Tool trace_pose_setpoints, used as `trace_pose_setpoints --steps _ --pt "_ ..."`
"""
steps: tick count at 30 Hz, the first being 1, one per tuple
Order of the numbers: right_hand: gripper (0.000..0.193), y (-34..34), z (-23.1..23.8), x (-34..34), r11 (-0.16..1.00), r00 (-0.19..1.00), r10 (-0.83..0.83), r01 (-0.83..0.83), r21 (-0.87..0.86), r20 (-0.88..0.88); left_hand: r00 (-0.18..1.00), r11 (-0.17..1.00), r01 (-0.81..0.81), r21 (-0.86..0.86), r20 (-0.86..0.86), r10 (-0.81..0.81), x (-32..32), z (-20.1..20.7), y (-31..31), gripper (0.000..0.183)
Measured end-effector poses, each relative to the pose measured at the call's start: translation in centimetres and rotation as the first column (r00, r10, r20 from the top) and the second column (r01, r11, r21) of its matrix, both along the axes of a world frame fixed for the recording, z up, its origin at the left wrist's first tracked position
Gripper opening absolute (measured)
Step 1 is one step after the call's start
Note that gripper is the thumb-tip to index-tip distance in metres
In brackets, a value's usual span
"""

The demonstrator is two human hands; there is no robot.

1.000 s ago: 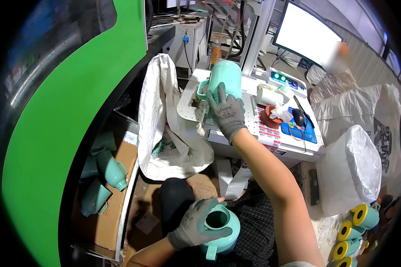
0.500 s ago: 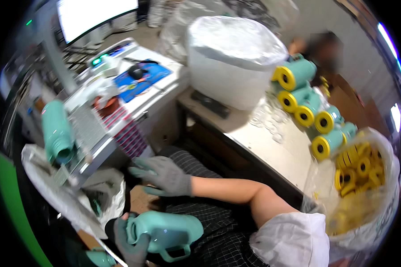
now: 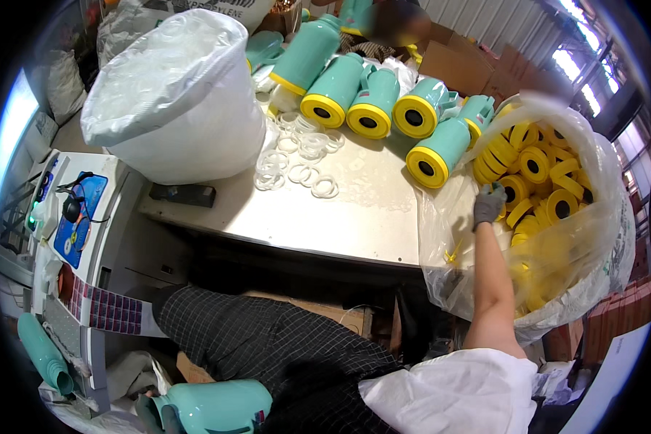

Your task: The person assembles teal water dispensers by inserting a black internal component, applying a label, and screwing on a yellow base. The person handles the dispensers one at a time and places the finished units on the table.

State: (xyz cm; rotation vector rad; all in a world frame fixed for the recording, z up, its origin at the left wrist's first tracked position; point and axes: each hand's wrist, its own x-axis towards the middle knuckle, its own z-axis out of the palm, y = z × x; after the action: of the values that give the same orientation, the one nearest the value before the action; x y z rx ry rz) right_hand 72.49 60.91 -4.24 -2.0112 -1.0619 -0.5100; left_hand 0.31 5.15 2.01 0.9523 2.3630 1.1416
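Now the gloved right hand [image 3: 489,204] reaches into the clear bag [image 3: 593,282] of yellow caps [image 3: 535,165], fingers curled among them; whether they pinch one cannot be told. The left hand [image 3: 152,414] grips the teal jug [image 3: 220,406] low beside the lap.

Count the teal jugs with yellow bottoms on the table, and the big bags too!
Teal jugs with yellow bottoms: 5
White sack: 1
Clear bag of yellow caps: 1
Total: 7
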Motion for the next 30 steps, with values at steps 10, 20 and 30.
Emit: trace_pose_setpoints --steps 10,20,30 --pt "0.048 -3.1 -2.4 0.3 0.919 0.96 0.068 0.046 -0.391 0.271 0.983 0.936 0.114 -0.333 -0.101 -0.156 0.3 5.0 2.3 0.05" --pt "0.052 -15.6 2.9 -34.8 0.367 -0.407 0.359 -0.766 0.528 -0.84 0.818 0.827 -0.464 0.319 0.513 0.261 -7.6 -2.4 -13.2 0.065" --pt "0.048 -24.8 -3.2 -46.6 -0.485 -0.477 0.858 -0.874 0.002 -0.193 0.566 0.469 -0.793 0.388 0.754 0.334 8.5 -9.8 -7.3 0.049"
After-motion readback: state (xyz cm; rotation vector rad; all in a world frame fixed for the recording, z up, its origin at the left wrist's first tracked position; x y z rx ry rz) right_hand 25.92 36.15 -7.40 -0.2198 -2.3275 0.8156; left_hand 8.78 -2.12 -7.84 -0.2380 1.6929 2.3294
